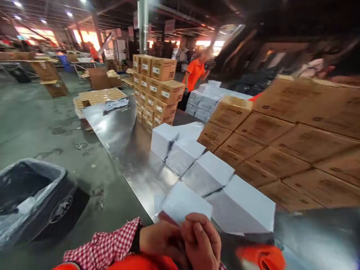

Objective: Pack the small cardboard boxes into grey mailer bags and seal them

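From where I operate, I see the left hand (161,240) and the right hand (204,242) close together at the bottom of the head view, fingers curled in toward each other. Blur and overlap keep me from telling whether they pinch anything between them. Just beyond them, the near white block (185,202) lies on the metal bench (135,157); I can't tell whether the hands touch it. Behind it, a row of white blocks (215,167) runs diagonally up the bench, and a bright orange item (266,257) lies near the right hand. To the right, I have a wall of brown cartons (270,137); farther along the bench stands a stack of smaller cartons (152,90). A lined bin (57,174) sits on the floor (95,165) at left. Past the stack, a person in an orange shirt (195,71) stands beside more white blocks (201,108).
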`<control>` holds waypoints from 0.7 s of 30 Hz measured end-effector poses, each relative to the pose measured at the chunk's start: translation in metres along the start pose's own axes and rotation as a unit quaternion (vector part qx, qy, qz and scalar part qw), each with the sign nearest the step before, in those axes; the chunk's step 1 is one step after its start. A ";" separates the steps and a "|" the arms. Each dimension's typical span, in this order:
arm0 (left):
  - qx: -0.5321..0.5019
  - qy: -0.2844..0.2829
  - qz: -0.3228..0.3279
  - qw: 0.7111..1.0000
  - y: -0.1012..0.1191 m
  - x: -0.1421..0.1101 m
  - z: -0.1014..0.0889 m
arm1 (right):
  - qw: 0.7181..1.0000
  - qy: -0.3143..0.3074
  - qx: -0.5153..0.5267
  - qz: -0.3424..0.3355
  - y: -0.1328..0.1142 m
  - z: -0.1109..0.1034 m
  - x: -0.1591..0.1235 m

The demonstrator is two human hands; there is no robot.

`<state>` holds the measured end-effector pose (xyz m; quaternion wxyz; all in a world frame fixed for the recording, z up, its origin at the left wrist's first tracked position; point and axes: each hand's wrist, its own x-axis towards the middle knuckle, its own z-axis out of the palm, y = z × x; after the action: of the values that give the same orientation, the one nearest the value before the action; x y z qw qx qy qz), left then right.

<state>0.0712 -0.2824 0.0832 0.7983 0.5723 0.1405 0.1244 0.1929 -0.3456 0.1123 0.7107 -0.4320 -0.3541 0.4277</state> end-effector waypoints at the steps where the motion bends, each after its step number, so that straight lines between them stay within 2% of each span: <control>1: -0.014 0.019 0.000 1.000 -0.009 -0.004 -0.004 | 1.000 0.004 0.025 0.012 0.006 0.012 0.003; 4: -0.101 0.074 0.024 0.992 -0.029 -0.033 -0.023 | 0.995 0.015 0.070 0.073 0.021 0.045 0.009; 7: -0.176 0.088 0.072 0.978 -0.030 -0.078 -0.045 | 0.986 -0.014 0.099 0.136 0.039 0.083 0.008; 13: -0.208 0.233 0.002 0.950 -0.031 -0.177 -0.096 | 0.965 -0.078 0.119 0.219 0.099 0.180 -0.004; 15: -0.228 0.262 0.011 0.938 -0.039 -0.201 -0.108 | 0.962 -0.099 0.107 0.233 0.121 0.211 -0.010; 17: -0.244 0.260 0.011 0.934 -0.049 -0.222 -0.119 | 0.959 -0.122 0.091 0.237 0.141 0.237 -0.016; 19: -0.261 0.248 -0.010 0.933 -0.057 -0.247 -0.132 | 0.962 -0.151 0.048 0.220 0.157 0.254 -0.020; 20: -0.264 0.259 -0.027 0.929 -0.060 -0.264 -0.142 | 0.966 -0.166 0.009 0.200 0.163 0.259 -0.020; 21: -0.257 0.296 -0.040 0.919 -0.062 -0.284 -0.154 | 0.967 -0.182 -0.036 0.174 0.168 0.261 -0.020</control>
<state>-0.2471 -0.2689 0.0012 0.8441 0.2780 0.3565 0.2883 -0.0933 -0.2383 0.0533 0.5327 -0.4274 -0.4121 0.6031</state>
